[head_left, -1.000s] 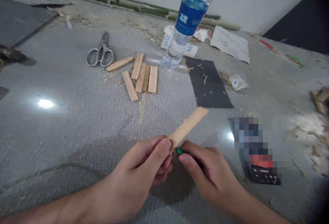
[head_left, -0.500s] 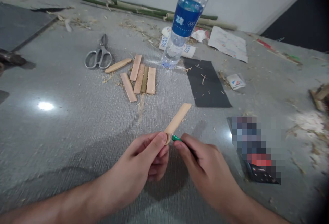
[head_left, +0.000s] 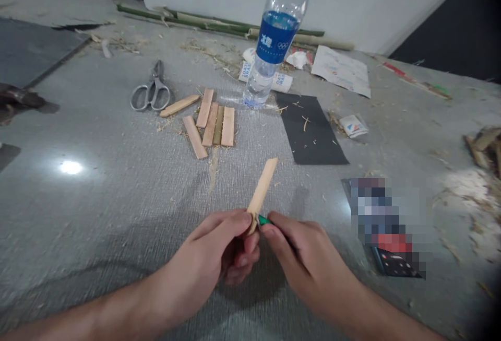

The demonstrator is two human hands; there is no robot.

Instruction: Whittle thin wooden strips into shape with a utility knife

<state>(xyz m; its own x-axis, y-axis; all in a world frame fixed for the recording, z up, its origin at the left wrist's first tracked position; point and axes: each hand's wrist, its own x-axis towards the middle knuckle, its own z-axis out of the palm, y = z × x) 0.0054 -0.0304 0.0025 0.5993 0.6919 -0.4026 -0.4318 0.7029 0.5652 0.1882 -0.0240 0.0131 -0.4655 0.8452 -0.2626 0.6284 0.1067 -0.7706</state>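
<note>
plainly, left hand [head_left: 219, 242] pinching wooden strip [head_left: 263, 186], right hand [head_left: 309, 249] gripping green-tipped tool [head_left: 263, 220] alongside

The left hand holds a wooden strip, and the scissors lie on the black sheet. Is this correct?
Not quite: the scissors do not lie on the black sheet. The head view shows them on the grey surface, near the pointed wooden piece. The left hand does hold a wooden strip.
</note>
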